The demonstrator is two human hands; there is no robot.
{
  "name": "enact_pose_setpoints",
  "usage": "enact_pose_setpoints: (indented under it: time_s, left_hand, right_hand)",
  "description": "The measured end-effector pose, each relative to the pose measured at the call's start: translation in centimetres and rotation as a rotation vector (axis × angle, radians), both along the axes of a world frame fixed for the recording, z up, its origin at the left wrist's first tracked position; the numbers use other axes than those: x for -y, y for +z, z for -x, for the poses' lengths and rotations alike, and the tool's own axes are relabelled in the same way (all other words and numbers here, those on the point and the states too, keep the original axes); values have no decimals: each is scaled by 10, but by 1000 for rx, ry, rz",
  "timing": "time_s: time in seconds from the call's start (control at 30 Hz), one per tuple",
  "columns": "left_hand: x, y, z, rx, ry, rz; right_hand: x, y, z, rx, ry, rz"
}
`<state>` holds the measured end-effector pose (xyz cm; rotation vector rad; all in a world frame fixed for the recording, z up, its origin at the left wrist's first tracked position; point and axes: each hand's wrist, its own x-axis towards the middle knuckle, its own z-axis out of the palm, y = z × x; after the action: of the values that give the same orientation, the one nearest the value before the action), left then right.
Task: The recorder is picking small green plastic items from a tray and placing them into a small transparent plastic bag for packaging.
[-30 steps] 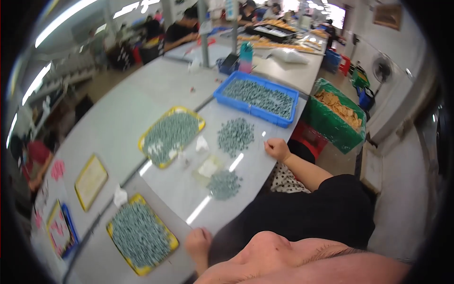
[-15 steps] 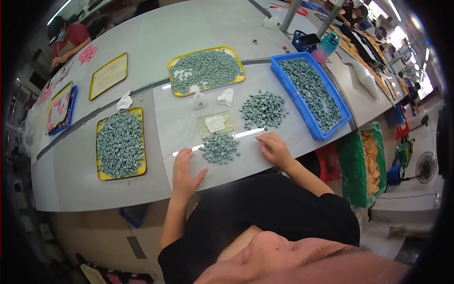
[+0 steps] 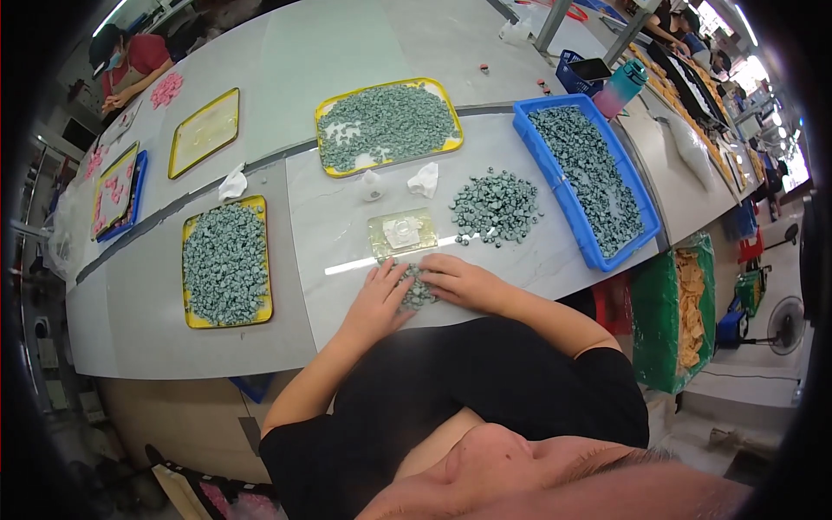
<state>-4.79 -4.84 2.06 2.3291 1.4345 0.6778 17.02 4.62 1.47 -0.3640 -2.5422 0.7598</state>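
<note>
A small heap of grey-green, pebble-like pieces (image 3: pixel 419 295) lies near the front of the table. My left hand (image 3: pixel 378 302) lies against its left side, fingers stretched and slightly spread. From the right, my right hand (image 3: pixel 461 282) reaches over the heap, fingers extended and touching the pieces. Both hands cover part of it, and neither grips anything that I can see. Just beyond them sits a flat, yellowish, see-through pad (image 3: pixel 380 232) with a crumpled white sheet (image 3: pixel 402 231) on top. A second, darker-looking heap of pieces (image 3: pixel 494 206) is to the far right of my hands.
Grey-green pieces fill a yellow-rimmed tray (image 3: pixel 269 303) at left, another yellow-rimmed tray (image 3: pixel 458 117) at the back, and a blue tray (image 3: pixel 568 204) at right. White crumpled tissues (image 3: pixel 424 179) lie beyond the pad. A bottle (image 3: pixel 620 87) and blue basket (image 3: pixel 568 71) stand farther right.
Both hands have come together from either side of the near heap onto it. The pieces are now drawn closer together and partly covered. The whole view has shifted slightly.
</note>
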Motion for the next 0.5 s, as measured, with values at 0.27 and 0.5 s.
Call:
enact_pose_setpoints:
  time_s: [0.27,0.5]
  left_hand:
    - [-19,-24,62,295,-58,-63]
    - [-20,-26,107,176,1,7]
  right_hand:
    - [-26,-12,29,-56,-91,322]
    - [-37,-13,52,33,-53,183]
